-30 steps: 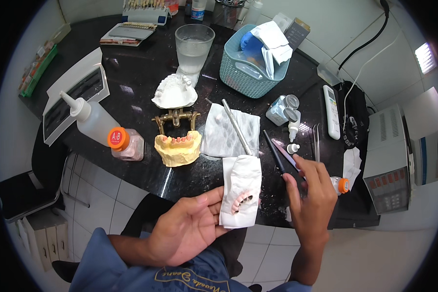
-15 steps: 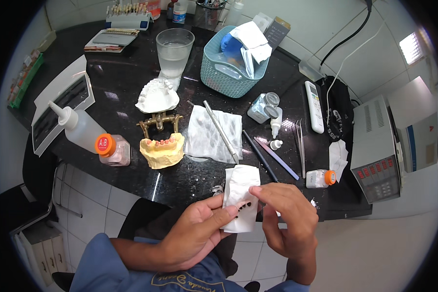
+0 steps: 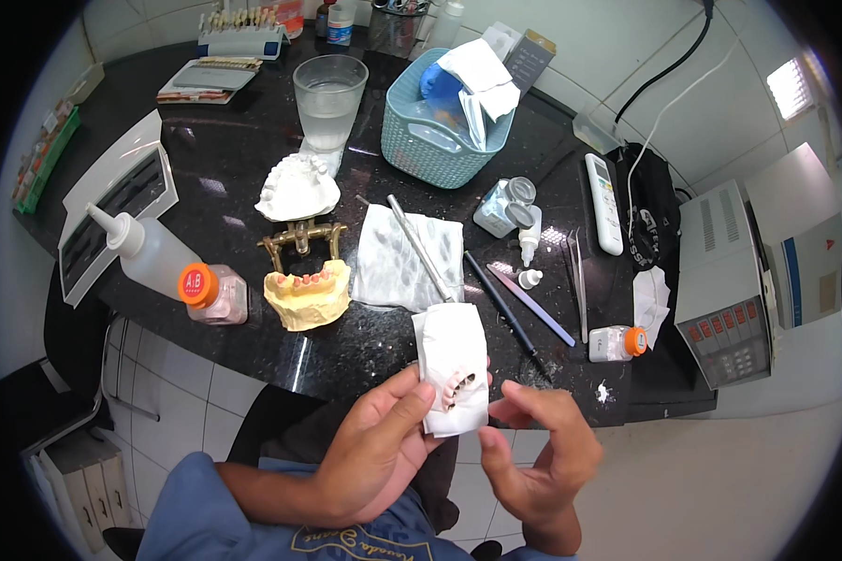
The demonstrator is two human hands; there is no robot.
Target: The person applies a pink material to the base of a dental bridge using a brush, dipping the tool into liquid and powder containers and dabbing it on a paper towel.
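My left hand (image 3: 379, 444) pinches a folded white tissue (image 3: 451, 332) between thumb and fingers, over the counter's front edge. On the tissue lies a curved dental bridge (image 3: 457, 389), pinkish white with dark hollows, beside my left thumb tip. My right hand (image 3: 543, 449) is just right of the tissue, thumb and forefinger apart, with nothing visible in it. Beyond my hands a yellow plaster tooth model (image 3: 307, 297) with reddish stumps sits on a brass articulator (image 3: 299, 240). A white plaster model (image 3: 297, 190) rests at the articulator's far side.
On the black counter are a stained cloth (image 3: 398, 266) with a metal instrument, a dark brush (image 3: 500, 304), tweezers (image 3: 577, 280), an orange-capped jar (image 3: 213, 294), a squeeze bottle (image 3: 150, 248), a glass of water (image 3: 330, 103) and a teal basket (image 3: 430, 154). A grey machine (image 3: 720, 290) stands right.
My right hand has drawn back from the tissue, its fingers spreading. The bridge now lies turned and more exposed on the tissue, and my left thumb has shifted off it.
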